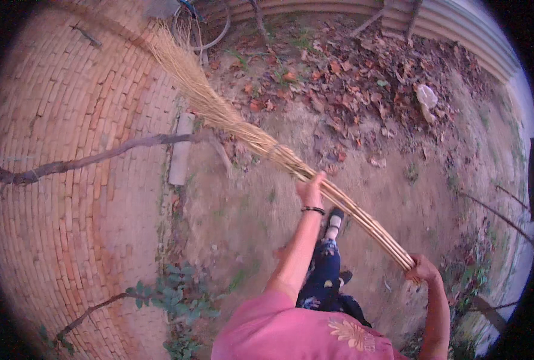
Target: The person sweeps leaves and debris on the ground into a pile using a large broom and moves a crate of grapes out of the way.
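A long straw broom (279, 155) slants across my body, from lower right up to the far left. Its bundled stalks make the handle, and the loose bristles spread out at the far end, held off the ground or just over it; I cannot tell which. My left hand (310, 191), with a dark bracelet at the wrist, is closed around the stalks below a binding. Near the handle's butt end, my right hand (422, 269) is wrapped round the stalks.
Dry fallen leaves (351, 90) cover the far ground, with a whitish plastic bag (426, 102) among them. A brick surface (69, 222) lies left, crossed by a bare branch (93, 155). A bicycle wheel (217, 37) and corrugated sheeting (453, 33) stand at the back. A leafy shrub (180, 294) grows lower left.
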{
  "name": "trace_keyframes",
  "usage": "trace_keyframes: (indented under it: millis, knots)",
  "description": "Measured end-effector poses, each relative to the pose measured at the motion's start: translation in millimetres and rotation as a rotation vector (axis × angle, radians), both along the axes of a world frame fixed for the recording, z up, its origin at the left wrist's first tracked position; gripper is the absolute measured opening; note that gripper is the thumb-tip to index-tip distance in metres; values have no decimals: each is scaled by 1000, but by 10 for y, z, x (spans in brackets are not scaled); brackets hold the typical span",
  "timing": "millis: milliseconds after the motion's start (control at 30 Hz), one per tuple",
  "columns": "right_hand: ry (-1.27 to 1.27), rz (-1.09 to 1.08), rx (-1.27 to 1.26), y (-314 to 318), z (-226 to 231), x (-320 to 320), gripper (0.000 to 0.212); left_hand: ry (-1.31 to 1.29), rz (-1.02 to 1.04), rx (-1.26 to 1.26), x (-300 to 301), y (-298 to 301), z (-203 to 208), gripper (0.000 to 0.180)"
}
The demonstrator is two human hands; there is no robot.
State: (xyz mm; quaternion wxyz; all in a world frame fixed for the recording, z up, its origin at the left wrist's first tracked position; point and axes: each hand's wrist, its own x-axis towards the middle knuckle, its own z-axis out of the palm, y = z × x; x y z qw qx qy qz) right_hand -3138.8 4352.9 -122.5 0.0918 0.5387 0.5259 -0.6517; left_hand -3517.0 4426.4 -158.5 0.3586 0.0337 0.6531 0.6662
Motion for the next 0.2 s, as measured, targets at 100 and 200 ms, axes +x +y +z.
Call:
trace_keyframes:
  millis: [100,200]
  knots:
    - [211,95,-179,948,-293,-866,27,201,124,-109,-866,753,-75,28]
    - [327,177,-559,1709,-756,-1773,32,600,60,-576,-1756,1287,-456,36]
